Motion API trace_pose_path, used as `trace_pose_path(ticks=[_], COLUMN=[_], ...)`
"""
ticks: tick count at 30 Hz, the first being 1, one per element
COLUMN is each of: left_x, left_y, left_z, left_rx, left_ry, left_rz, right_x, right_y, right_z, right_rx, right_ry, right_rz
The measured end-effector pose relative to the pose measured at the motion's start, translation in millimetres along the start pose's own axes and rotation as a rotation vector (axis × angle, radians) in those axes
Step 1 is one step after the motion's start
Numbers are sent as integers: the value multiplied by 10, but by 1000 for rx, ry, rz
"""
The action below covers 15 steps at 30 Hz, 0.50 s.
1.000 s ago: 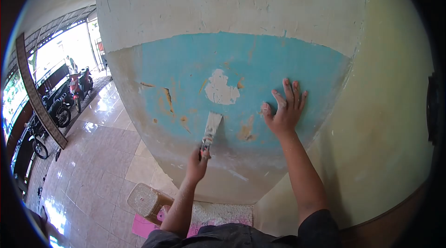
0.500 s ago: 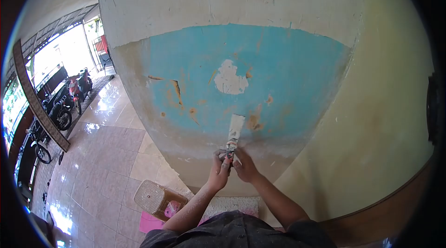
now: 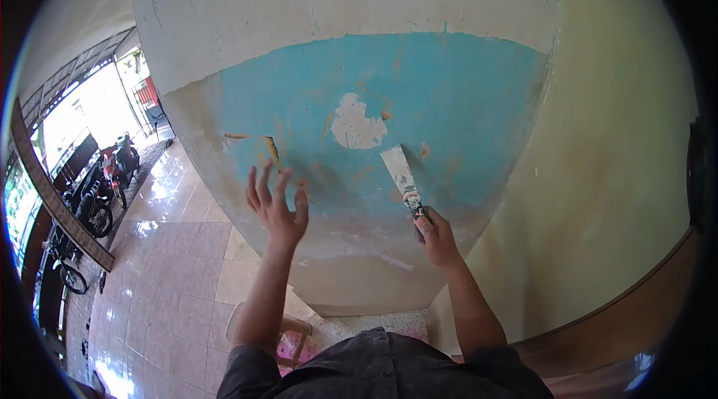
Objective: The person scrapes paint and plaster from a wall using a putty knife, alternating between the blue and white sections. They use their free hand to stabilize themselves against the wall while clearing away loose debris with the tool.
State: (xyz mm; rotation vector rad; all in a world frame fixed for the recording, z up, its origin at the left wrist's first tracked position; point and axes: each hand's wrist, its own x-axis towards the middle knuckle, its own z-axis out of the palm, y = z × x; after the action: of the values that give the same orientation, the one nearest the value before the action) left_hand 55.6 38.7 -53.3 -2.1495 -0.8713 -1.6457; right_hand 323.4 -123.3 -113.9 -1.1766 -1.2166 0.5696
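My right hand (image 3: 437, 236) grips the handle of a paint-crusted putty knife (image 3: 401, 173), its broad blade pointing up at the wall. Fingers spread, my left hand (image 3: 278, 208) is raised at the left side of the turquoise patch (image 3: 299, 92) and holds nothing. Bare pale plaster (image 3: 357, 124) shows in the middle of the turquoise, up and left of the blade. A brown-edged crack (image 3: 271, 148) in the paint lies just above my left fingertips. Scratches and brownish spots mark the turquoise around it.
Below on the left stands a woven-pattern plastic stool (image 3: 299, 326) with something pink at it, partly behind my left arm. Shiny floor tiles (image 3: 164, 279) stretch leftward to parked motorcycles (image 3: 112, 171). A yellowish wall (image 3: 598, 175) rises on the right.
My hands were together at the putty knife's handle. The left has let go and moved up and left, opening; the right has carried the knife right and up.
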Motion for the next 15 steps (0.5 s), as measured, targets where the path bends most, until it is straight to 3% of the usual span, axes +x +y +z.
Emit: trace_pose_path(ticks=[6, 9, 15], left_x=[-10, -60, -66], left_y=[-492, -570, -566], left_z=[423, 499, 502], left_rx=[309, 303, 282], left_ry=[82, 119, 126], left_rz=[129, 143, 136], right_x=[163, 190, 220], right_y=[-89, -162, -318], right_z=[-106, -158, -153], right_rx=[-62, -96, -184], right_ry=[94, 209, 247], right_rz=[-33, -66, -111])
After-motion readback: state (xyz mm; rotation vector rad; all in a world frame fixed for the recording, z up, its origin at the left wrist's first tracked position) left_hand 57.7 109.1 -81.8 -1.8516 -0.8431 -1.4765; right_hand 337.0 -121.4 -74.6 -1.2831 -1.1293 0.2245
